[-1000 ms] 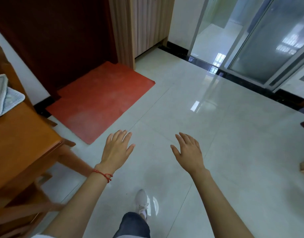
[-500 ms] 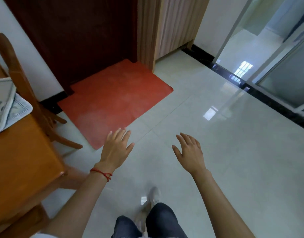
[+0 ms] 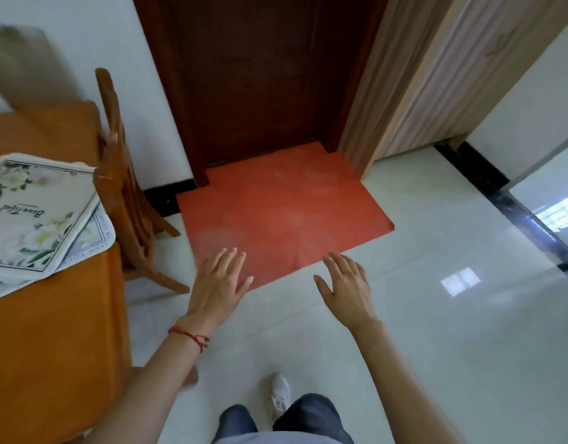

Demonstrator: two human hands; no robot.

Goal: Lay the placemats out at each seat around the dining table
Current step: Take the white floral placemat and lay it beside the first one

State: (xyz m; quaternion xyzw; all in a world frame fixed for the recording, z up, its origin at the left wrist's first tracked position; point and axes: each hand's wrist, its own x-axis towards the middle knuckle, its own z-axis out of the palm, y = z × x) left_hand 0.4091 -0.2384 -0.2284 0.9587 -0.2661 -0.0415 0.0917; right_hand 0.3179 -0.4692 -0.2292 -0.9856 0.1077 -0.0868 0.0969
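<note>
A stack of white placemats (image 3: pixel 35 216) with green floral print lies on the orange wooden dining table (image 3: pixel 51 341) at the left, overhanging its far right corner. My left hand (image 3: pixel 217 283), with a red string at the wrist, hovers over the floor to the right of the table, fingers straight and holding nothing. My right hand (image 3: pixel 346 286) hangs beside it, also spread and holding nothing. Both hands are well clear of the placemats.
A wooden chair (image 3: pixel 122 174) stands at the table's far right corner. A red floor mat (image 3: pixel 282 213) lies before a dark brown door (image 3: pixel 260 75). Glossy white tile floor (image 3: pixel 436 331) spreads right toward a glass sliding door (image 3: pixel 545 200). My feet show below.
The view has swung left, bringing the placemats, table and chair further into sight. Both hands stay spread in front of me, holding nothing.
</note>
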